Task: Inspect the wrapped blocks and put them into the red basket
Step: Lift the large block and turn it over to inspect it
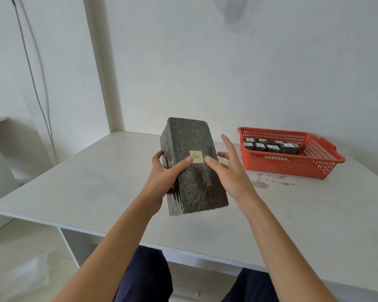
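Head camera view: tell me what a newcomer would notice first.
First, the dark wrapped block held above the white table at centre, with a pale label marked A on top. The left hand grips its left side while the right hand is spread open along its right edge. Next, the red basket at right, holding more labelled blocks.
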